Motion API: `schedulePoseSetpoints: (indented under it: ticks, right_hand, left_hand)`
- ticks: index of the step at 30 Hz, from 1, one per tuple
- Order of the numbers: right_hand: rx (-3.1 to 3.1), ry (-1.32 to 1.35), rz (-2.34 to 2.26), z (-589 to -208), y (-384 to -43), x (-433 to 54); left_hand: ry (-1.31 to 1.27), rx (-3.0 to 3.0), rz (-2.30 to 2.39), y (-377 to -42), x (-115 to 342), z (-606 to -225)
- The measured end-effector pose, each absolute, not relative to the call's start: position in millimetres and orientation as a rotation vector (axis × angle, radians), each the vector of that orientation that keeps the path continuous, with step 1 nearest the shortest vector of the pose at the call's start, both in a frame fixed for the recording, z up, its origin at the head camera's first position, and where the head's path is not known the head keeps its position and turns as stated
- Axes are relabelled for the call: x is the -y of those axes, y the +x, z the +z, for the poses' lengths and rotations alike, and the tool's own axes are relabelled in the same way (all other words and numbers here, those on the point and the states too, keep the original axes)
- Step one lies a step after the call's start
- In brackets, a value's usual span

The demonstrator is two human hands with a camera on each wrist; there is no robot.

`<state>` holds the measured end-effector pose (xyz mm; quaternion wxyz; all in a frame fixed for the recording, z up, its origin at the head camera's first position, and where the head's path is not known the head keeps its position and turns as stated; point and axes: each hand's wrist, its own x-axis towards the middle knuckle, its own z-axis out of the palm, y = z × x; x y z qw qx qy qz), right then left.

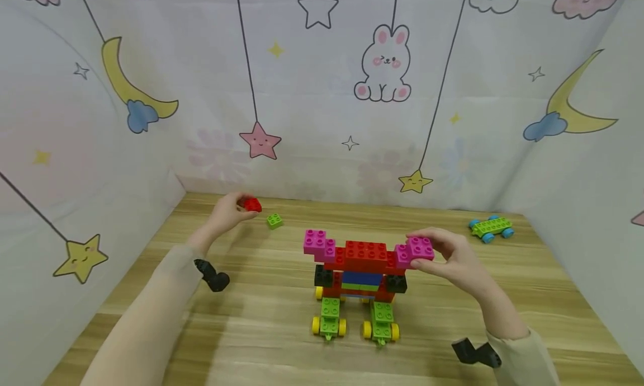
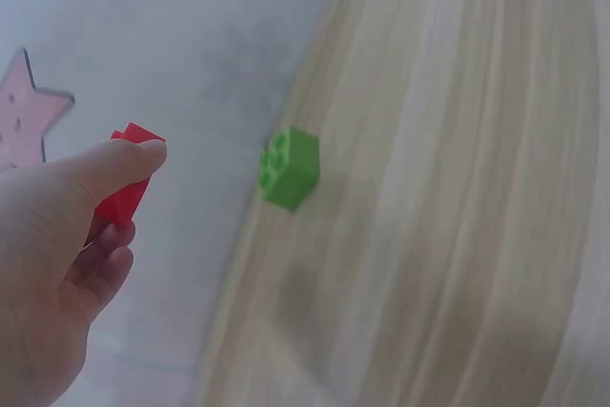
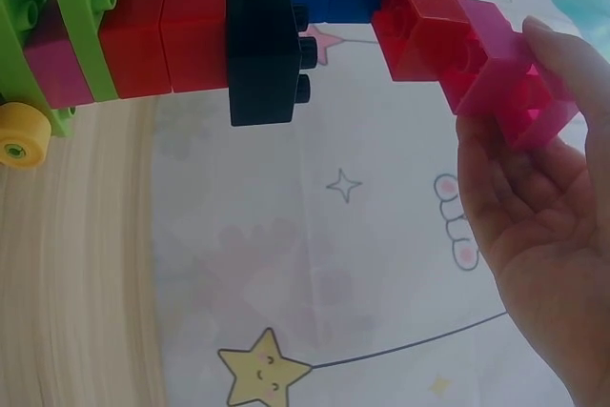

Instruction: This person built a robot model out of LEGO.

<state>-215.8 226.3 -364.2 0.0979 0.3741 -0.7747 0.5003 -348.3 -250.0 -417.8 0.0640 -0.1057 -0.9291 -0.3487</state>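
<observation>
At the back left of the table my left hand [image 1: 232, 211] pinches a red toy brick [image 1: 252, 205] between thumb and fingers. A small green brick [image 1: 274, 221] lies on the wood just right of it. My right hand [image 1: 448, 257] grips the pink brick [image 1: 420, 248] at the right end of a built brick figure [image 1: 366, 254]. In the right wrist view, thumb and fingers are on opposite sides of that pink brick [image 3: 534, 111]. The figure has red, blue and black bricks, a matching pink left arm [image 1: 316, 241], and green wheeled bases [image 1: 330, 319] below.
A green wheeled base with blue wheels [image 1: 491, 227] stands at the back right of the wooden table [image 1: 251, 330]. White cloth walls [image 1: 322, 95] with printed stars, moons and a rabbit enclose the table at the back and sides.
</observation>
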Motion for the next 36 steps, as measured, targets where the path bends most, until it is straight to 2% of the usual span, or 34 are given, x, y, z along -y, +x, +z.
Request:
schedulePoseSetpoints:
  ticks: [9,22,36]
  right_hand:
    - [2.343,1.06,1.464,-362.2,-214.4,-225.6]
    - [2.341,1.068,1.464,-358.6,-210.7,-224.7]
    - [2.278,1.064,1.364,-342.5,-211.2,-219.7]
  left_hand:
    - [-0.378,2.759,-1.075,-330.1,216.7,-378.4]
    - [-0.58,2.607,-1.115,-282.1,155.6,-319.6]
    - [-0.85,2.471,-1.058,-234.7,107.7,-292.1]
